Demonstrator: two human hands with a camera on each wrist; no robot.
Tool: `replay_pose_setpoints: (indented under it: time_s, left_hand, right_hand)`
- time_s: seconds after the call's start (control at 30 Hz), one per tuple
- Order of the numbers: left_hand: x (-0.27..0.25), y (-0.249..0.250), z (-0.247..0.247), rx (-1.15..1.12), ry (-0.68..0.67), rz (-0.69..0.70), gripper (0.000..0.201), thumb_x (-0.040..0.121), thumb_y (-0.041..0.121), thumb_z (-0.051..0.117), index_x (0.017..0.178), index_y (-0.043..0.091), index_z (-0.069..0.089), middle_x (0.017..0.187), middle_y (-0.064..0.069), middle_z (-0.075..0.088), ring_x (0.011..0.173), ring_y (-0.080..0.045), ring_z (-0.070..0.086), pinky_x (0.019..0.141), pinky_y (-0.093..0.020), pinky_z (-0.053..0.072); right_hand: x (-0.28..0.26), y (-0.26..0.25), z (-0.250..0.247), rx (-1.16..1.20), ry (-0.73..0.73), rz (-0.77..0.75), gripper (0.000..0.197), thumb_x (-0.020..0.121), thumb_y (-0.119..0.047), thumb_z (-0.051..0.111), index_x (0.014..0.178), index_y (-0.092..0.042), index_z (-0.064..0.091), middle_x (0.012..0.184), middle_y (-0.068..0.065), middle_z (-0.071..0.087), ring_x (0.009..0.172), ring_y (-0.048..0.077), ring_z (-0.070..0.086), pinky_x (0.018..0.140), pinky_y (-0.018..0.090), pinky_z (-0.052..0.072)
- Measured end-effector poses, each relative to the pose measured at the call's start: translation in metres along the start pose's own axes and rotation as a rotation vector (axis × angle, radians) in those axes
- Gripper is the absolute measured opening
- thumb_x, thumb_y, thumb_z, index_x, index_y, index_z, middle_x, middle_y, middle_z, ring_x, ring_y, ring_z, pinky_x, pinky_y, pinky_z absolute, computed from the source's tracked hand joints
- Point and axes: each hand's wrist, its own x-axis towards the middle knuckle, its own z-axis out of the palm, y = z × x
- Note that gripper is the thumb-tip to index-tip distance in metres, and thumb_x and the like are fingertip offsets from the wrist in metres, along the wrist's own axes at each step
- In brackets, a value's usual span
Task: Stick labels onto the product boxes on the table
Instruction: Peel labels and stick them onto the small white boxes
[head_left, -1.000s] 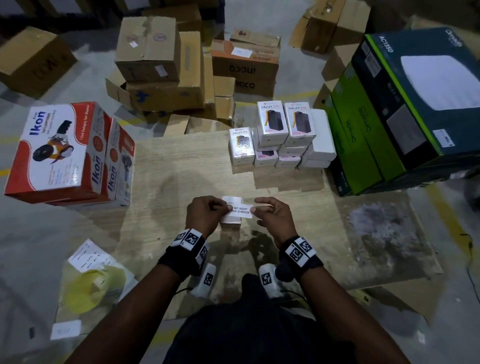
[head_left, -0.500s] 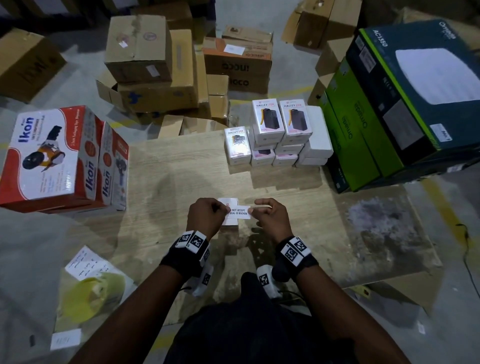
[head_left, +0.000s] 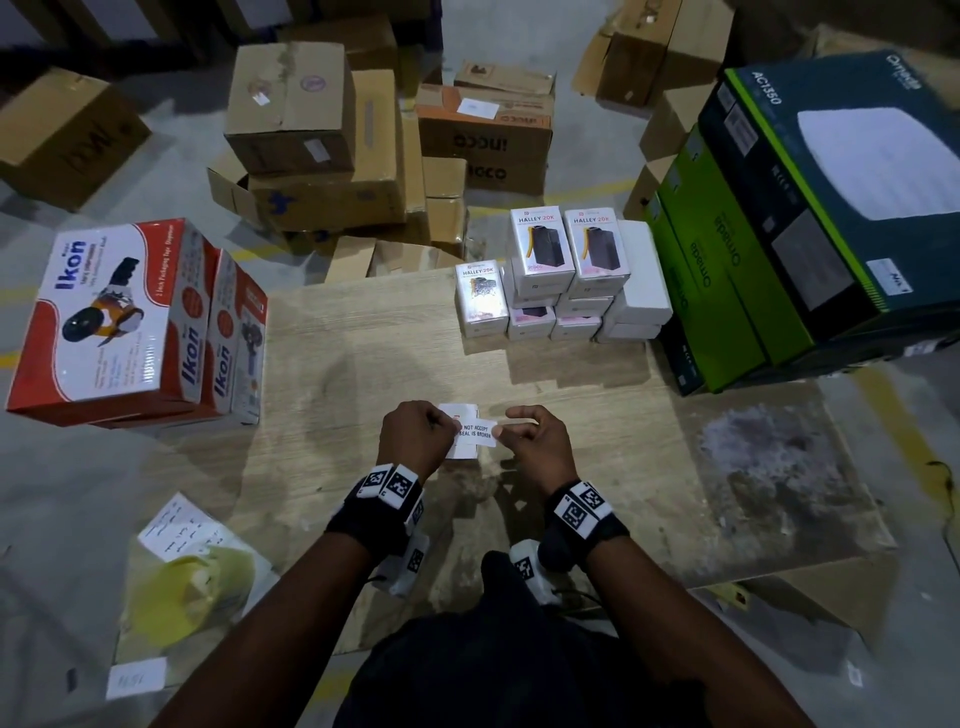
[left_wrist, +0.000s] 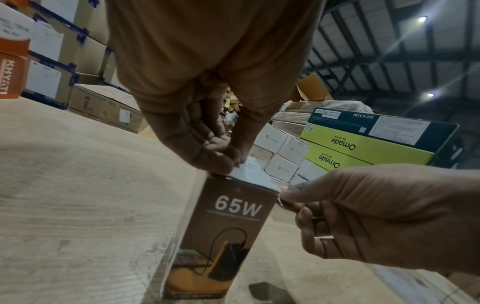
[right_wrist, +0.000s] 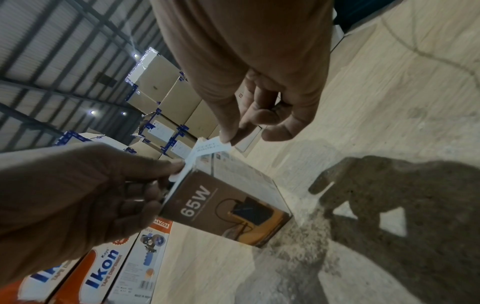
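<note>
A small brown "65W" product box (left_wrist: 223, 236) stands upright on the wooden table (head_left: 363, 364) just in front of me. A white seal label (head_left: 475, 434) printed "do not accept if seal is broken" stretches across its top. My left hand (head_left: 447, 428) pinches the label's left end at the box's top edge (left_wrist: 233, 166). My right hand (head_left: 501, 426) pinches the right end between thumb and forefinger (right_wrist: 228, 139), slightly off the box (right_wrist: 226, 205). The label (right_wrist: 207, 148) is bowed, and I cannot tell how much of it touches the box top.
A stack of white "Halley 20K" boxes (head_left: 566, 280) stands at the table's far side. Large green Omada cartons (head_left: 779, 223) lean at the right and red Ikon tape-dispenser boxes (head_left: 114, 317) sit at the left. A yellow roll with a paper note (head_left: 192, 587) lies near left.
Both hands stay over the upright box with the label held between them. Only the head view has shifted slightly.
</note>
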Motion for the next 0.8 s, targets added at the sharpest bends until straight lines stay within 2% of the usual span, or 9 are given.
replay_pose_setpoints:
  time_s: [0.1, 0.33, 0.4, 0.47, 0.57, 0.63, 0.67, 0.73, 0.8]
  left_hand:
    - [0.001, 0.002, 0.003, 0.035, 0.017, -0.007, 0.022, 0.084, 0.028, 0.071, 0.073, 0.009, 0.075, 0.076, -0.006, 0.073, 0.079, -0.022, 0.068, 0.071, -0.035, 0.057]
    - [0.004, 0.005, 0.01, 0.092, 0.02, -0.03, 0.018, 0.085, 0.026, 0.067, 0.076, 0.011, 0.068, 0.082, -0.005, 0.071, 0.086, -0.024, 0.066, 0.068, -0.029, 0.049]
    - [0.004, 0.002, 0.012, 0.071, 0.016, -0.041, 0.017, 0.086, 0.028, 0.068, 0.084, 0.013, 0.062, 0.087, -0.006, 0.07, 0.086, -0.025, 0.067, 0.072, -0.031, 0.053]
    - [0.006, -0.005, 0.013, -0.004, 0.001, -0.061, 0.03, 0.084, 0.034, 0.072, 0.096, 0.015, 0.052, 0.086, -0.006, 0.067, 0.077, -0.026, 0.068, 0.072, -0.038, 0.058]
    - [0.007, -0.014, 0.011, -0.11, -0.058, -0.061, 0.051, 0.083, 0.035, 0.075, 0.118, 0.021, 0.042, 0.081, -0.005, 0.064, 0.071, -0.025, 0.068, 0.068, -0.044, 0.061]
    - [0.009, -0.02, 0.01, -0.143, -0.127, -0.015, 0.056, 0.083, 0.037, 0.074, 0.13, 0.032, 0.045, 0.089, -0.007, 0.065, 0.076, -0.026, 0.069, 0.066, -0.042, 0.062]
    - [0.011, -0.023, 0.009, -0.168, -0.16, 0.002, 0.053, 0.081, 0.04, 0.073, 0.129, 0.035, 0.051, 0.094, -0.009, 0.067, 0.078, -0.027, 0.07, 0.067, -0.044, 0.062]
    - [0.015, -0.026, 0.008, -0.236, -0.192, -0.008, 0.042, 0.077, 0.039, 0.074, 0.117, 0.036, 0.062, 0.096, -0.013, 0.07, 0.081, -0.03, 0.07, 0.072, -0.05, 0.061]
    - [0.016, -0.025, 0.008, -0.282, -0.193, -0.03, 0.032, 0.083, 0.03, 0.075, 0.113, 0.034, 0.066, 0.088, -0.015, 0.07, 0.079, -0.032, 0.071, 0.068, -0.051, 0.062]
  right_hand:
    - [0.001, 0.004, 0.005, -0.015, 0.005, -0.013, 0.027, 0.084, -0.013, 0.08, 0.101, -0.021, 0.062, 0.086, 0.009, 0.076, 0.086, 0.024, 0.073, 0.079, 0.046, 0.06]
    - [0.001, 0.009, 0.019, 0.006, 0.024, -0.011, 0.029, 0.084, -0.017, 0.08, 0.104, -0.023, 0.06, 0.089, 0.005, 0.075, 0.086, 0.021, 0.072, 0.078, 0.04, 0.058]
    - [-0.001, 0.01, 0.022, 0.01, 0.039, -0.018, 0.028, 0.084, -0.017, 0.08, 0.105, -0.02, 0.06, 0.09, 0.006, 0.074, 0.086, 0.019, 0.071, 0.075, 0.035, 0.057]
    - [-0.003, 0.009, 0.023, 0.016, 0.057, -0.019, 0.028, 0.085, -0.017, 0.08, 0.106, -0.018, 0.06, 0.09, 0.006, 0.073, 0.085, 0.018, 0.07, 0.075, 0.031, 0.055]
    - [-0.002, 0.013, 0.025, 0.032, 0.067, 0.002, 0.023, 0.085, -0.017, 0.08, 0.101, -0.013, 0.064, 0.089, 0.006, 0.072, 0.087, 0.021, 0.069, 0.079, 0.038, 0.058]
    - [-0.003, 0.019, 0.028, 0.013, 0.069, 0.018, 0.019, 0.086, -0.024, 0.08, 0.095, -0.012, 0.067, 0.09, 0.005, 0.073, 0.089, 0.024, 0.07, 0.08, 0.044, 0.06]
    - [-0.005, 0.022, 0.029, 0.008, 0.072, 0.039, 0.022, 0.085, -0.03, 0.08, 0.093, -0.013, 0.069, 0.091, 0.006, 0.074, 0.088, 0.025, 0.071, 0.08, 0.045, 0.061]
    - [-0.009, 0.026, 0.03, 0.007, 0.101, 0.051, 0.026, 0.084, -0.035, 0.08, 0.094, -0.012, 0.071, 0.095, 0.005, 0.075, 0.087, 0.022, 0.071, 0.076, 0.039, 0.06]
    - [-0.013, 0.025, 0.031, -0.015, 0.173, -0.039, 0.018, 0.089, -0.03, 0.075, 0.097, -0.014, 0.073, 0.096, -0.001, 0.074, 0.088, 0.012, 0.069, 0.078, 0.032, 0.056]
